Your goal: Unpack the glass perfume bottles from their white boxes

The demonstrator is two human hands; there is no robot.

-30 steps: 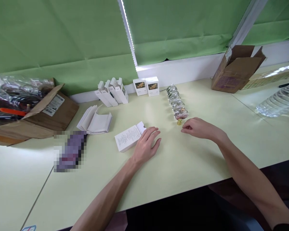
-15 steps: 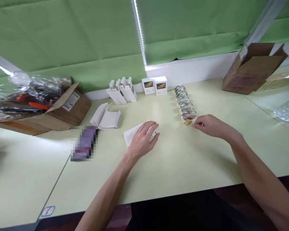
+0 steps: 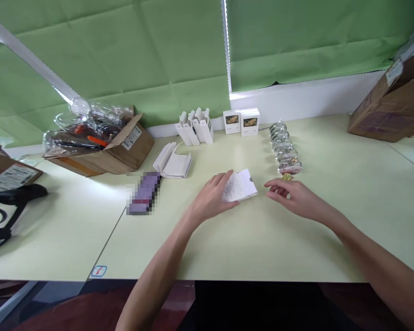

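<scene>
Well, the left hand (image 3: 212, 196) has its grip spread, fingertips against the edge of a white printed packet (image 3: 240, 186) on the tabletop (image 3: 296, 248), at about 12 o'clock. The thumb is hidden, so I cannot tell whether the packet is clamped. A second ago the packet lay left of this hand; now it sits to its right. The right hand (image 3: 295, 196) has its grip apart and loosely curled, holding nothing visible, with a small gold piece (image 3: 287, 176) just beyond it at 1 o'clock, partly hidden by the last of a row of clear glass pieces (image 3: 283, 147). Farther off, at 11 o'clock, lie folded white papers (image 3: 172, 162) and white cartons (image 3: 195, 128). At 10 o'clock is a pixelated, unreadable purple item (image 3: 143, 193), then a cardboard box (image 3: 131, 149) holding plastic-wrapped items. Another cardboard box (image 3: 389, 103) is cut off at 2 o'clock.
</scene>
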